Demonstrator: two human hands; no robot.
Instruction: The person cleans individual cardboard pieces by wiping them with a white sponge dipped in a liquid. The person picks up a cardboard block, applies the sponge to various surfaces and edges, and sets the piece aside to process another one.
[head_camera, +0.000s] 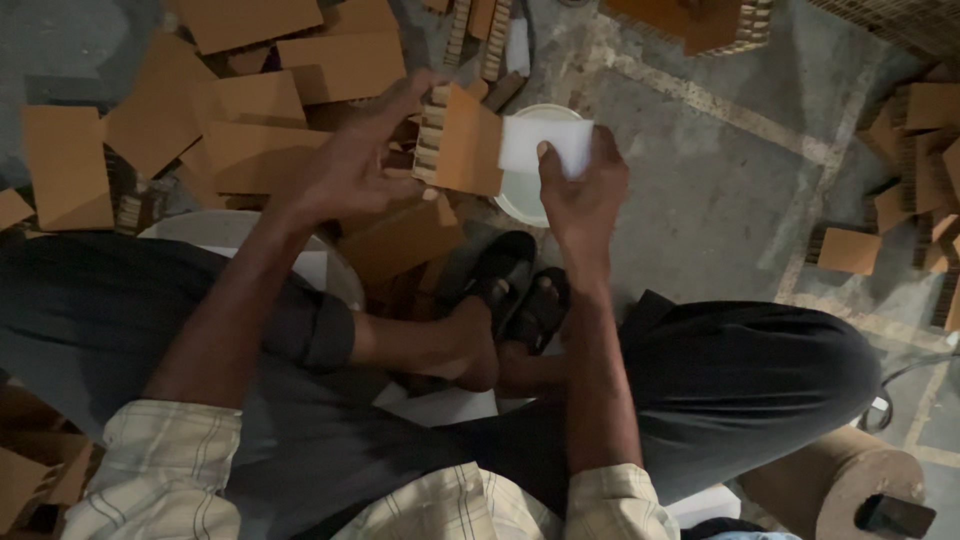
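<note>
Left hand (345, 165) gripping a light, stiff brown cardboard block (462, 140) by its edges above the white bowl (520, 195), right hand (580, 190) pinching a soft white sponge (545, 143) against its side.

Your left hand (345, 165) reaches forward with the forearm bare below a rolled checked sleeve, wrist bent slightly, fingers spread and curled in a closed grip, thumb stretched toward the right hand. Your right hand (580, 190) is raised just beside that grip, forearm running straight up from your lap, thumb pressed flat on top and fingers wrapped behind in a firm pinch. The two hands stand near, not touching.
</note>
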